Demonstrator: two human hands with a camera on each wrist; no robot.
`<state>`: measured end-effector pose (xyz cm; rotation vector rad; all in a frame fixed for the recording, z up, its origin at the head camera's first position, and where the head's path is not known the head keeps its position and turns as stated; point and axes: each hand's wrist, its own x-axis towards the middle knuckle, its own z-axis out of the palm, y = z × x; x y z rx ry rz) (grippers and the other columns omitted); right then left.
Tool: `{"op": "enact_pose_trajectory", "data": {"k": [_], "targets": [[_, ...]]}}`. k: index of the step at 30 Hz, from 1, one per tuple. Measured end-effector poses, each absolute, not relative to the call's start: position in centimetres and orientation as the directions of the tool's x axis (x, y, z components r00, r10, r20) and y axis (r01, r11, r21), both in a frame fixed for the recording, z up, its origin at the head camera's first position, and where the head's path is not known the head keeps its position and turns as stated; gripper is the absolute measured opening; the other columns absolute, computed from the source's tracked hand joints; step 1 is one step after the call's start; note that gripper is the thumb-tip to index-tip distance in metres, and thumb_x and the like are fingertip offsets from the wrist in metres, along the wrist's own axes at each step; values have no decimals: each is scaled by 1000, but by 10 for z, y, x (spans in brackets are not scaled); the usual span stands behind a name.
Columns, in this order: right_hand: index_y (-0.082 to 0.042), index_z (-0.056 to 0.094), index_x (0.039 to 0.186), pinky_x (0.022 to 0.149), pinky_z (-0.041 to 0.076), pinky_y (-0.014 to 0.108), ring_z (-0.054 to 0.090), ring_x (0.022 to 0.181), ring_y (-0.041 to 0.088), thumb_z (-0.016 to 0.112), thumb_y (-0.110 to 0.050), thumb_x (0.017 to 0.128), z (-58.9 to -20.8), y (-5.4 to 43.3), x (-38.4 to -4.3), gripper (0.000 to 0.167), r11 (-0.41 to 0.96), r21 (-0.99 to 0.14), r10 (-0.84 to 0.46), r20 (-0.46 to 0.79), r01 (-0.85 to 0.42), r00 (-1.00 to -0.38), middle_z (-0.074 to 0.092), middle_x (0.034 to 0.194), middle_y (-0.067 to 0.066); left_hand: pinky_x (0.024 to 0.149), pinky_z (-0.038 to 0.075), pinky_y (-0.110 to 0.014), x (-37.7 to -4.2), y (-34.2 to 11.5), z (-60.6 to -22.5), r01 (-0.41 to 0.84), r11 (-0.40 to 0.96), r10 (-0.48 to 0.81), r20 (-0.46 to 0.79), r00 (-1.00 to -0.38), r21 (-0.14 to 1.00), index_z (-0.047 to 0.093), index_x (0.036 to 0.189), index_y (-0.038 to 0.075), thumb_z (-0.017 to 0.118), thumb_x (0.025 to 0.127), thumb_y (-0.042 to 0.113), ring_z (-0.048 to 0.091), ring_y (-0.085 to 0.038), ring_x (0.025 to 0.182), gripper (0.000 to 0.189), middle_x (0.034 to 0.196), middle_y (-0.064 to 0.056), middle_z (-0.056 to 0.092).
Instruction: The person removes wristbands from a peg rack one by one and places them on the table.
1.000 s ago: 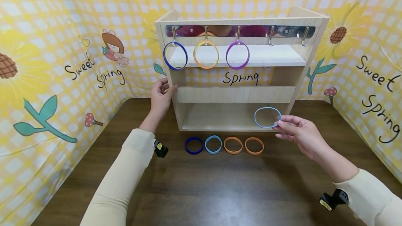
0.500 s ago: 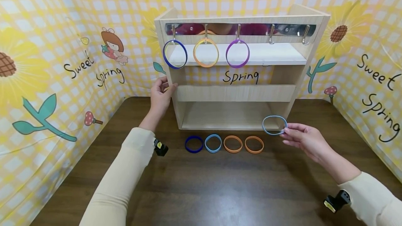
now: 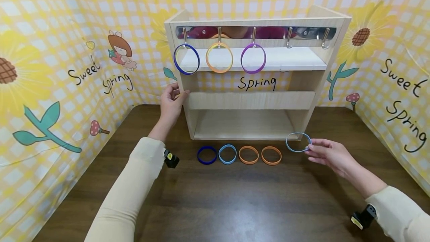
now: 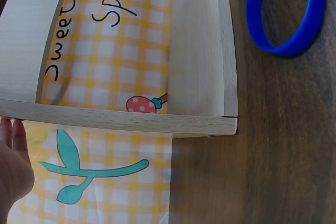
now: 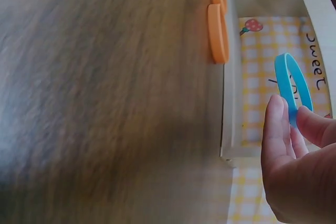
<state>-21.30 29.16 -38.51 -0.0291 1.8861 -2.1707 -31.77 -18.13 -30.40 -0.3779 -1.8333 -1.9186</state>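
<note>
My right hand [image 3: 330, 156] pinches a light blue silicone wristband [image 5: 284, 80] at its near edge, between thumb and fingers, close over the table by the shelf's front right corner. With its thumb at the front edge, my left hand [image 3: 171, 104] grips the left side panel of the wooden shelf [image 3: 250, 101]. From the shelf's metal hook rail hang a dark blue wristband [image 3: 175, 62], a yellow-orange wristband [image 3: 207, 61] and a purple wristband [image 3: 242, 61]. The two hooks on the right carry nothing.
On the table [image 3: 215, 204] before the shelf lies a row: a dark blue wristband [image 3: 199, 158], a light blue wristband [image 3: 220, 157], an orange wristband [image 3: 240, 158] and another orange wristband [image 3: 263, 158]. A yellow checked cloth [image 3: 43, 96] surrounds the table.
My right hand has moved down and to the right with the light blue wristband, away from the shelf's lower opening. My left hand has stayed at the side panel.
</note>
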Motion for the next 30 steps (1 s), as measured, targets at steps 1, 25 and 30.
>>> {"op": "enact_pose_trajectory", "data": {"k": [1,25,30], "targets": [[-4,53,110,79,55,32,69,90,17,58,-2,96,-386,293,-213,15,-118,-975,-214,-160,188,-964,67,95,6,78,51,-24,-318,-182,-304,503,-9,-134,498,-857,864,53,122,-11,64,89,-1,61,-14,95,36,99,1,62],[5,54,118,79,55,36,69,89,17,57,-2,96,-412,298,-214,23,-3,-961,-265,-266,277,-927,69,94,5,77,52,-25,-315,-181,-302,503,2,-139,498,-856,864,54,120,-12,65,88,-1,61,-13,94,35,99,1,62],[4,56,117,78,56,36,69,88,17,57,0,96,-415,297,-215,22,0,-958,-268,-275,285,-923,69,93,6,77,52,-24,-314,-181,-302,511,6,-137,507,-851,860,54,120,-13,64,88,-2,61,-13,94,35,99,1,62]]}}
